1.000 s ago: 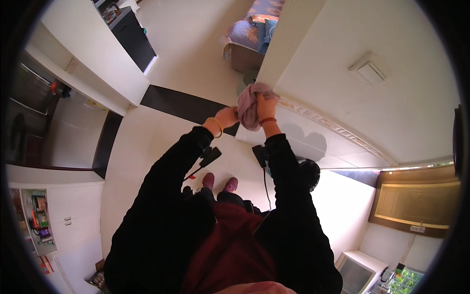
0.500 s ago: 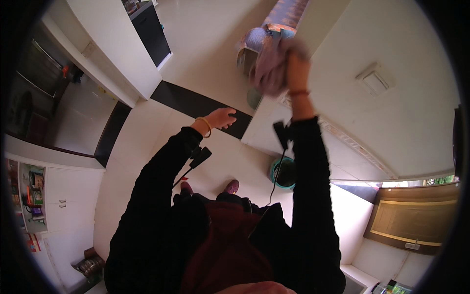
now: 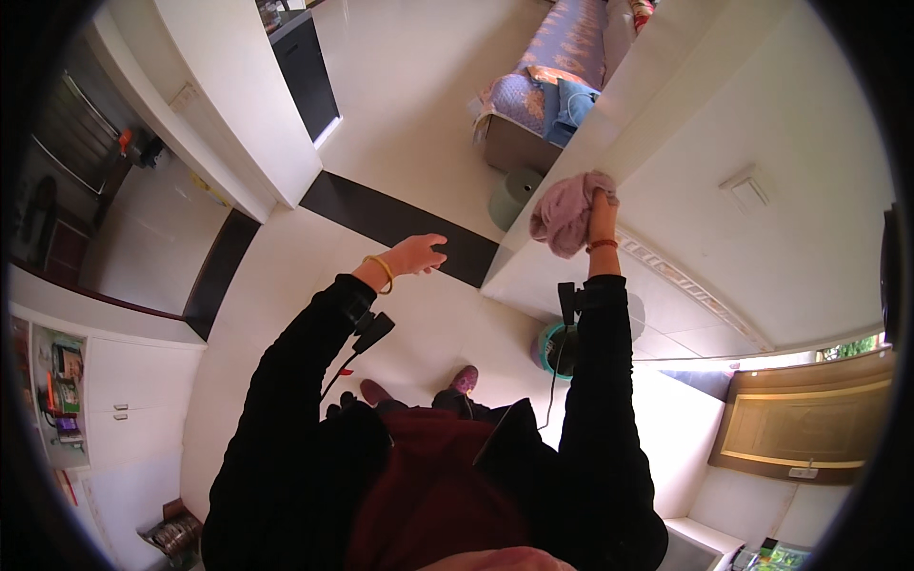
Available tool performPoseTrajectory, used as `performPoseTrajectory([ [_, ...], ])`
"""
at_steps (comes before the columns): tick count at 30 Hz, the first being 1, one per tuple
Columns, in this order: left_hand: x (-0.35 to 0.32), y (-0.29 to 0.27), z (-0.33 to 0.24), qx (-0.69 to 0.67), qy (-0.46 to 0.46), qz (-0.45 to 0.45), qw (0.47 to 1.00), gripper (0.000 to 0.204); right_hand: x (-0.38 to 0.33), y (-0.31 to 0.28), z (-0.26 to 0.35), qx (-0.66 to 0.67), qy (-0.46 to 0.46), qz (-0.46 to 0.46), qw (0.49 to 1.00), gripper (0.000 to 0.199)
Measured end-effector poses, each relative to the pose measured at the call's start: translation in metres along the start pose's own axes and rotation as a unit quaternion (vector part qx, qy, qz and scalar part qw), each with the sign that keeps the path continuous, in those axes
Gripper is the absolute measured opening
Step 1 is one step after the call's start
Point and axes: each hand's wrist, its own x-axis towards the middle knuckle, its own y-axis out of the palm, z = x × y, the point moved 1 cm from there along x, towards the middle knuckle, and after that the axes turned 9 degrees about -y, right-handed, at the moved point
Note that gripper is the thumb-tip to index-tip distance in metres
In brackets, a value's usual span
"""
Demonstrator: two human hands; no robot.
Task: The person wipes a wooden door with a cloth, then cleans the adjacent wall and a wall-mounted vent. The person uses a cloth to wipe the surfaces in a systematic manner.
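A crumpled mauve cloth (image 3: 564, 215) is bunched in my right hand (image 3: 603, 219), whose fingers are closed on it. The cloth lies at the white wall (image 3: 685, 228), close to its left edge; whether it presses on the surface I cannot tell. My left hand (image 3: 415, 255) hangs in the air over the dark floor strip (image 3: 400, 224), holding nothing, its fingers loosely apart. A yellow bangle circles the left wrist and a red band the right. On each sleeve cuff sits a small black device with a cable.
A teal bucket (image 3: 550, 348) stands on the floor below my right forearm. Beyond the wall's edge are a grey-green rounded container (image 3: 515, 197) and a patterned couch (image 3: 562, 48). A light switch (image 3: 745, 186) is on the wall. White cabinets (image 3: 143, 390) stand at left.
My right hand has come down and nearer along the wall with the cloth, which was blurred before. My left hand has shifted slightly left and nearer, its fingers loosening.
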Motion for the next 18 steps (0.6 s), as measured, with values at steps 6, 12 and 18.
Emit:
performPoseTrajectory([
  [6, -0.05, -0.047, 0.045, -0.013, -0.028, -0.018, 0.999, 0.054, -0.007, -0.004, 0.03, 0.036, 0.105, -0.002, 0.994, 0.043],
  [12, -0.063, -0.067, 0.049, -0.04, -0.018, -0.035, 0.998, 0.054, 0.003, 0.001, 0.043, 0.01, 0.096, -0.049, 0.994, 0.043],
  [18, -0.054, -0.046, 0.027, 0.006, 0.006, 0.013, 1.0, 0.052, -0.01, 0.011, 0.01, -0.085, 0.075, -0.088, 0.99, 0.041],
])
